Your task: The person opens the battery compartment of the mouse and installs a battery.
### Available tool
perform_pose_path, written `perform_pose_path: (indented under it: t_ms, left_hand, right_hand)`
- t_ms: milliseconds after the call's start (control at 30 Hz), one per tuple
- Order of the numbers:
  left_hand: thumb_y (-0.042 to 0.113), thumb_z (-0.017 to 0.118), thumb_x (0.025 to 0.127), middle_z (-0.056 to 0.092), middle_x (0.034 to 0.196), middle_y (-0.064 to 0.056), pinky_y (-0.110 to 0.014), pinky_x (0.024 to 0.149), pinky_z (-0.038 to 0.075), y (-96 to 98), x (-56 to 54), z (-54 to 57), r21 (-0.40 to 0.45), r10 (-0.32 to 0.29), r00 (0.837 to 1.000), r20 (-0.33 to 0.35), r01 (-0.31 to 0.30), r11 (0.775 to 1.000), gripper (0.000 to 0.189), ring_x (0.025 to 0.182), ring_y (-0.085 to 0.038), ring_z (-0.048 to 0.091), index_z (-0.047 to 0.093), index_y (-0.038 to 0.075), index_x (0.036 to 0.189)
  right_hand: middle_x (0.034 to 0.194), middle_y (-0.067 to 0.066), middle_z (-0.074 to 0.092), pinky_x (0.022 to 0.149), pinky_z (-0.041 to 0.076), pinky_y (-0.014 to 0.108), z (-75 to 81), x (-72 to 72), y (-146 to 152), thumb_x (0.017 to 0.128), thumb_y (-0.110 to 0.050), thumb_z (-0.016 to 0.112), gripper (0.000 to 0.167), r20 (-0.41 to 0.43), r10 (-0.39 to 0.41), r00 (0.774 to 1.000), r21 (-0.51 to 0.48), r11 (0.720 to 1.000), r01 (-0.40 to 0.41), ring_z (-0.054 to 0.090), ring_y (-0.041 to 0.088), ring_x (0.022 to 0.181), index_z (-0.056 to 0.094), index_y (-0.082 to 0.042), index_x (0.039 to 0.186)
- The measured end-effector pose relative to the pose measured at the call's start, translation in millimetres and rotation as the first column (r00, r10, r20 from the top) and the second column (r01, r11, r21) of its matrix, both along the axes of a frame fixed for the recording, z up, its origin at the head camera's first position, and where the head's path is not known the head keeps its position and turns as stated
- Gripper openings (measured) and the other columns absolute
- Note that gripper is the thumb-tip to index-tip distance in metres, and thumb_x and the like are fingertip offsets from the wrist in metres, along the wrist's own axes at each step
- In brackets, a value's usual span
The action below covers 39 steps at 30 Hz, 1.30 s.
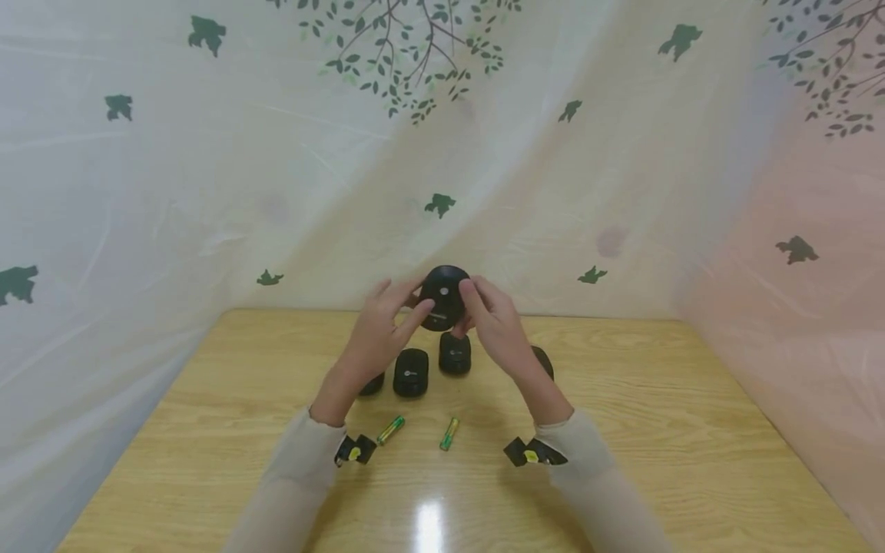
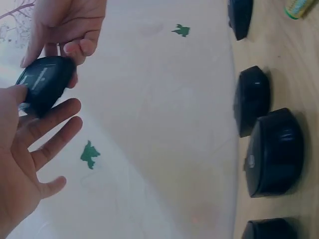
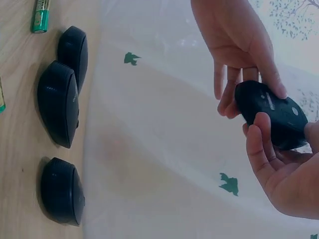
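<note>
Two hands, my left hand and right hand, are gripping one black mouse above the wooden table, fingers curled round its sides, two green batteries lying below.

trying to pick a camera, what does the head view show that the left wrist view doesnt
Only the head view shows both sleeves, the whole wooden table and two green batteries lying on it. Only the left wrist view shows the left hand's open palm from close up. Both show the black mouse held up between the left hand and the right hand, with more mice on the table.
</note>
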<state>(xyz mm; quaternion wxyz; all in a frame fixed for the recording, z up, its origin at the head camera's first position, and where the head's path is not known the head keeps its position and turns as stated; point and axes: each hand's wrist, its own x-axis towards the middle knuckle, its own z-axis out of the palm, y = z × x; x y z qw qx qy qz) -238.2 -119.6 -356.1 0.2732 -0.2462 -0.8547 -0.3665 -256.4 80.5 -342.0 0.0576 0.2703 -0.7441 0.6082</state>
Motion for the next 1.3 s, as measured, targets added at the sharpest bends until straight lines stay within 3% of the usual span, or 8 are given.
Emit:
perform_pose_path:
  t_ms: [167, 300, 600, 767, 867, 1033, 1200, 1300]
  left_hand:
    - [0.025, 0.055, 0.105, 0.071, 0.107, -0.015, -0.054, 0.096, 0.052, 5.1, -3.7, -14.5, 0.025, -0.031, 0.997, 0.074, 0.029, 0.999, 0.054, 0.104, -0.029, 0.066, 0.042, 0.009, 0.155]
    - [0.027, 0.045, 0.107, 0.071, 0.112, -0.015, -0.052, 0.094, 0.053, 7.5, -4.9, -20.2, 0.116, -0.130, 0.972, 0.197, 0.109, 0.987, 0.054, 0.104, -0.027, 0.066, 0.031, 0.018, 0.159]
    - [0.015, 0.042, 0.107, 0.057, 0.136, -0.031, -0.045, 0.080, 0.062, 0.8, -10.7, -17.6, 0.480, -0.476, 0.800, 0.366, 0.276, 0.833, 0.053, 0.107, -0.038, 0.069, 0.024, 0.014, 0.157]
    - [0.012, 0.046, 0.105, 0.048, 0.146, -0.031, -0.066, 0.073, 0.058, -5.3, -11.5, -15.6, 0.530, -0.544, 0.726, 0.421, 0.290, 0.797, 0.056, 0.112, -0.042, 0.067, 0.025, 0.013, 0.156]
    - [0.009, 0.049, 0.104, 0.048, 0.144, -0.033, -0.069, 0.072, 0.056, -8.7, -12.8, -16.6, 0.553, -0.573, 0.691, 0.440, 0.294, 0.779, 0.056, 0.110, -0.041, 0.068, 0.027, 0.014, 0.154]
    - [0.007, 0.052, 0.103, 0.054, 0.136, -0.037, -0.066, 0.072, 0.057, -13.5, -14.1, -16.4, 0.575, -0.606, 0.651, 0.457, 0.303, 0.760, 0.056, 0.101, -0.035, 0.071, 0.030, 0.013, 0.154]
    - [0.006, 0.054, 0.103, 0.051, 0.141, -0.035, -0.067, 0.075, 0.057, -15.1, -12.2, -12.5, 0.597, -0.623, 0.634, 0.458, 0.299, 0.744, 0.057, 0.106, -0.037, 0.070, 0.032, 0.014, 0.155]
    - [0.005, 0.054, 0.103, 0.049, 0.143, -0.036, -0.062, 0.075, 0.059, -15.2, -12.1, -11.5, 0.608, -0.629, 0.629, 0.456, 0.296, 0.737, 0.058, 0.110, -0.039, 0.069, 0.032, 0.013, 0.156]
  right_hand:
    - [0.080, 0.017, 0.063, 0.054, 0.056, 0.034, -9.3, -4.3, -3.4, 0.111, -0.029, 0.042, 0.036, 0.041, -0.030, 0.999, -0.003, 1.000, 0.030, 0.059, 0.017, 0.055, 0.060, -0.004, 0.131]
    - [0.082, 0.016, 0.066, 0.051, 0.055, 0.036, -16.8, -8.5, -6.6, 0.111, -0.030, 0.043, 0.037, 0.046, -0.031, 0.998, 0.017, 0.999, 0.030, 0.058, 0.018, 0.052, 0.057, -0.011, 0.139]
    - [0.099, 0.018, 0.069, 0.051, 0.057, 0.042, -24.8, -12.6, -9.4, 0.111, -0.037, 0.039, 0.038, 0.025, 0.003, 1.000, 0.035, 0.999, -0.004, 0.063, 0.023, 0.062, 0.054, -0.023, 0.143]
    - [0.129, 0.014, 0.061, 0.057, 0.057, 0.060, -30.9, -15.3, -7.9, 0.112, -0.038, 0.036, 0.039, 0.006, 0.013, 1.000, 0.059, 0.998, -0.014, 0.067, 0.025, 0.078, 0.053, -0.024, 0.144]
    - [0.130, 0.014, 0.059, 0.055, 0.058, 0.050, -36.7, -18.4, -7.0, 0.112, -0.036, 0.036, 0.038, -0.007, 0.031, 0.999, 0.080, 0.996, -0.031, 0.065, 0.024, 0.079, 0.052, -0.024, 0.144]
    - [0.130, 0.015, 0.060, 0.068, 0.058, 0.035, -44.2, -23.3, -5.9, 0.111, -0.029, 0.041, 0.037, -0.042, 0.079, 0.996, 0.102, 0.992, -0.075, 0.066, 0.026, 0.088, 0.048, -0.021, 0.147]
    - [0.141, 0.011, 0.058, 0.102, 0.053, 0.046, -46.0, -25.4, -7.3, 0.110, -0.023, 0.045, 0.036, -0.119, 0.071, 0.990, 0.116, 0.992, -0.057, 0.062, 0.027, 0.121, 0.049, -0.017, 0.145]
    - [0.136, 0.013, 0.061, 0.100, 0.054, 0.050, -46.1, -25.2, -8.9, 0.110, -0.022, 0.045, 0.035, -0.159, 0.057, 0.986, 0.119, 0.992, -0.039, 0.065, 0.029, 0.118, 0.048, -0.015, 0.145]
